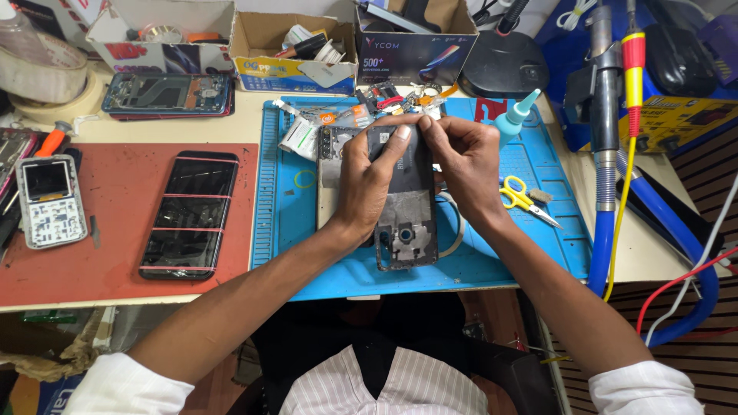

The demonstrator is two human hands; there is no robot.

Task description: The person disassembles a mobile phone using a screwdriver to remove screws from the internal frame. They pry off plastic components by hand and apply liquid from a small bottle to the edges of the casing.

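Over the blue work mat (538, 253) at the middle of the desk (246, 123), both hands meet on an opened phone frame (406, 223), back side up, inner plate bare. Left hand (369, 180) wraps the frame's left edge, thumb laid across its dark upper part. Right hand (465, 165) pinches at the frame's top edge with fingertips together; whether it holds some small part there, cannot tell. Yellow-handled scissors (523, 198) lie on the mat just right of the right hand. Teal dropper bottle (513, 117) stands behind it. On the red mat (115, 253) to the left, well apart: a dark phone (191, 215) banded with rubber bands, and a small keypad phone board (51, 201).
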